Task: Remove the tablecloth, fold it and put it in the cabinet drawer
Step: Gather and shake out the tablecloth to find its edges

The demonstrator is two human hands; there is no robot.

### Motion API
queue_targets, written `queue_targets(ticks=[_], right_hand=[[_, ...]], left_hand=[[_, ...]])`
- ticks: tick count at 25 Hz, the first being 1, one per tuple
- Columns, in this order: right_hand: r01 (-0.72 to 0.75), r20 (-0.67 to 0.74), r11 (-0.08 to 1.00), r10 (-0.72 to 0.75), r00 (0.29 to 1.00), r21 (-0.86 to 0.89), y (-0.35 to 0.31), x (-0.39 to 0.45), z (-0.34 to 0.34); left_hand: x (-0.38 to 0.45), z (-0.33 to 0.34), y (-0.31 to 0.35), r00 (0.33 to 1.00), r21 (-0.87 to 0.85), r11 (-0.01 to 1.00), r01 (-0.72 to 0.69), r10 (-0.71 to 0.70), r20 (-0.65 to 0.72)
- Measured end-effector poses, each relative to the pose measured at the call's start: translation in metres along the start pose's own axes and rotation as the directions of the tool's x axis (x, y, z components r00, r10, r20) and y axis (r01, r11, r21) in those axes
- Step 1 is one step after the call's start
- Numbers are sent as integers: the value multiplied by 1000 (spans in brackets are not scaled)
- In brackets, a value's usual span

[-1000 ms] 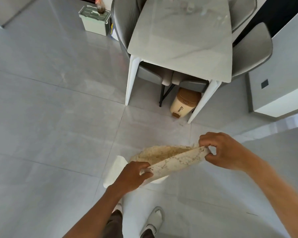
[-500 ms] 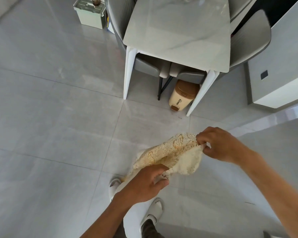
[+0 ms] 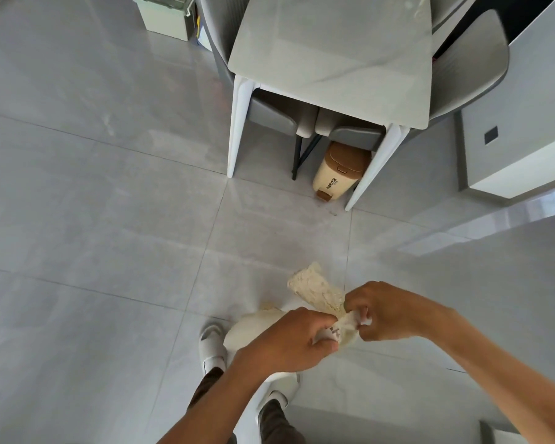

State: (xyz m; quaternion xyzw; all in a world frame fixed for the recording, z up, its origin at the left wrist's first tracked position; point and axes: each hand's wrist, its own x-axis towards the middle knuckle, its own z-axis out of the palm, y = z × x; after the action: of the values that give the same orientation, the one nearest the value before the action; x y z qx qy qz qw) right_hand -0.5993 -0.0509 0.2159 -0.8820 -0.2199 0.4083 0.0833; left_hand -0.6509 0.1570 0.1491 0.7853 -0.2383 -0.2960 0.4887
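The cream lace tablecloth (image 3: 318, 291) hangs bunched in front of me, over the grey floor. My left hand (image 3: 290, 342) grips its lower, paler part. My right hand (image 3: 394, 310) pinches an edge of the cloth close beside the left. A folded strip of the lace sticks up and to the left between them. The rest of the cloth hangs behind my left hand, partly hidden. No cabinet drawer can be made out.
A marble-top table (image 3: 334, 52) with white legs stands ahead, grey chairs (image 3: 471, 65) tucked round it. A beige bin with a brown lid (image 3: 337, 169) sits under it. A pale box (image 3: 167, 17) is far left, a white and grey cabinet (image 3: 526, 123) at right.
My hands have come close together, gathering the spread cloth into a narrower bundle. The view has shifted slightly lower and nearer to my feet.
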Motion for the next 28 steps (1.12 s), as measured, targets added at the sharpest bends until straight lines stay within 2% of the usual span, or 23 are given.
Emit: queue_targets(ticks=[3,6,8,9,11,12,13,14,16,18,19,21,23,24,25,26,27,28], right_hand=[[19,-58,997,-24,998,-78,3,-13,-7],[98,-92,981,-115,989,-166,-5,-32,-24],[164,-84,964,-185,979,-209,-11,-47,-37],[197,-101,950,-227,969,-241,-12,-53,-42],[231,-166,922,-292,942,-311,-11,-68,-52],[225,-197,909,-306,931,-351,-8,-75,-56],[204,-235,896,-313,920,-396,-2,-80,-58],[168,-276,884,-309,910,-437,4,-85,-61],[50,-352,887,-234,906,-460,17,-90,-66],[-16,-386,901,-169,907,-433,28,-92,-70],[-13,-380,905,-166,910,-426,31,-92,-70],[32,-347,899,-201,916,-437,33,-92,-70],[82,-325,888,-250,912,-453,29,-92,-71],[93,-330,885,-265,906,-456,27,-93,-73],[93,-342,886,-270,900,-455,26,-95,-75],[84,-356,886,-267,895,-455,26,-98,-78],[70,-367,887,-259,894,-456,26,-101,-81],[63,-370,890,-251,894,-451,26,-105,-85]], left_hand=[[4,2,-8,997,-101,994,45,-51,-54],[6,-4,-26,990,-144,985,94,-107,-88],[15,-15,-27,993,-134,984,120,-120,7],[21,-23,-24,988,-96,987,132,-123,98],[37,-39,-16,938,70,986,152,-166,303],[44,-46,-14,903,169,970,175,-227,364],[46,-53,-14,892,251,951,183,-268,365],[46,-58,-16,917,279,944,173,-258,305],[41,-62,-19,987,179,975,129,-144,71],[36,-61,-19,993,115,991,66,-54,-104],[35,-60,-19,992,144,987,66,-50,-116],[38,-60,-17,989,274,951,146,-150,-4],[47,-60,-12,948,547,813,199,-301,103],[52,-61,-6,945,655,732,186,-317,86],[59,-63,-3,962,692,701,175,-270,30],[66,-64,-1,984,681,718,146,-178,-24],[74,-65,1,998,626,778,59,-42,-41],[85,-66,6,994,565,821,-89,106,2]])
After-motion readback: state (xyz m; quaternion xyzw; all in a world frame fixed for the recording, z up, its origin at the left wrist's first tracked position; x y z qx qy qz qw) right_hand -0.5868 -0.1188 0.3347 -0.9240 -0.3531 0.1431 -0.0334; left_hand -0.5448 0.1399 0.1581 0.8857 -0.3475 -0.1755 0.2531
